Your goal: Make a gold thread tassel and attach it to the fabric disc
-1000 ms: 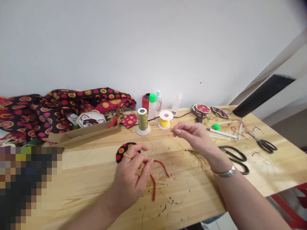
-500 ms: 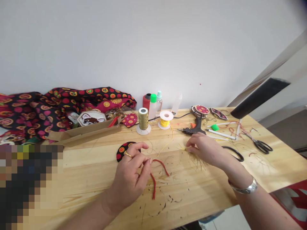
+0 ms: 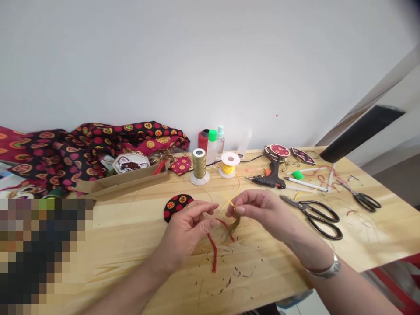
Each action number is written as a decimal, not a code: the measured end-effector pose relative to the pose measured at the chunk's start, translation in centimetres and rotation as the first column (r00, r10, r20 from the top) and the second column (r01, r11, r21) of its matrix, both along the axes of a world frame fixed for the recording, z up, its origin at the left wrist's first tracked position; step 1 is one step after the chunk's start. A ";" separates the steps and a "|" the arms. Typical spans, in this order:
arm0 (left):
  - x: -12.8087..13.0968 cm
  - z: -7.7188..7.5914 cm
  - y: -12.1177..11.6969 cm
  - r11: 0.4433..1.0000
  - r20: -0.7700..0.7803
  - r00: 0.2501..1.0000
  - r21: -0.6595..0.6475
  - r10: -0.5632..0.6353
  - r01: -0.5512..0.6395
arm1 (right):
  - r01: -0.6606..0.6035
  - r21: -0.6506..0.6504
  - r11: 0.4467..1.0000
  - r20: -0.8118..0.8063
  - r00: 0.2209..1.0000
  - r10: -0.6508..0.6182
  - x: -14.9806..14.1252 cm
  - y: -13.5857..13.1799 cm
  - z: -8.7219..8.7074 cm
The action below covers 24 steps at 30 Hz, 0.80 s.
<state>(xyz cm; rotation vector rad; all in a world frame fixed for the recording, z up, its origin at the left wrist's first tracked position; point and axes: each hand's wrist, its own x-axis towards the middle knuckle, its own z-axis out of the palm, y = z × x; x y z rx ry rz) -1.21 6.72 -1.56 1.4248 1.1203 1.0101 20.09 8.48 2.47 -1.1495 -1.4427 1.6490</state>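
Note:
My right hand [image 3: 256, 208] pinches a small tassel of gold-olive threads [image 3: 235, 224] by its yellow cord top, with the strands hanging below the fingers. To its left is my left hand [image 3: 193, 225], its fingers stretched toward the tassel and the thumb apart from them; nothing shows between them. A red cord [image 3: 214, 253] lies below and beside the left thumb, its two ends on the table and its middle hidden by the hand. Partly behind that hand sits a round black patterned fabric piece [image 3: 173, 206].
Beyond the hands stand a gold thread cone [image 3: 199, 165], a yellow cord spool [image 3: 228, 168] and several bottles. A black glue gun [image 3: 271, 178] and large black-handled scissors [image 3: 316, 214] lie right, smaller scissors [image 3: 365, 201] farther off. A cardboard tray [image 3: 127, 184] is at left.
My right hand has lifted the tassel from beside the glue gun and brought it left, close to my left hand, uncovering the large scissors. My left-hand fingers have straightened. The view has shifted slightly.

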 end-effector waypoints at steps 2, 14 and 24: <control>0.1 0.2 0.0 0.992 0.134 0.991 -0.117 -0.032 0.048 | -0.020 -0.095 0.995 -0.103 0.995 0.010 -1.6 -0.3 -0.6; 0.8 1.0 -0.4 0.924 0.450 0.881 -0.381 0.146 0.041 | -0.176 -0.191 0.966 -0.192 0.971 0.139 -4.4 -0.9 -2.0; 0.4 1.2 0.0 0.883 0.508 0.831 -0.467 0.226 0.045 | -0.180 -0.058 0.982 -0.040 0.983 0.178 -4.9 -2.1 -1.9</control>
